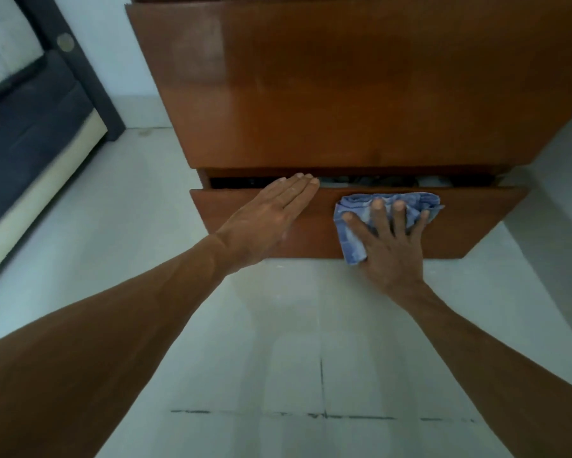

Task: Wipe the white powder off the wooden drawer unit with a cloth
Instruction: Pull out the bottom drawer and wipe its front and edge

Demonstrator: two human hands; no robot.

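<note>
The wooden drawer unit (344, 94) fills the upper middle of the head view, glossy brown. Its bottom drawer (476, 223) is pulled out a little, and dark contents show in the gap. My left hand (271, 216) lies flat on the drawer front near its top edge, fingers together and straight, holding nothing. My right hand (390, 246) presses a crumpled blue cloth (354, 239) against the drawer front, fingers spread over it. I cannot make out white powder on the wood; a faint pale smear shows on the floor just below the drawer.
Pale floor tiles (278, 358) with dark grout lines run under my arms. A dark blue sofa (23, 127) with a cream base stands at the left. A white wall sits behind the unit.
</note>
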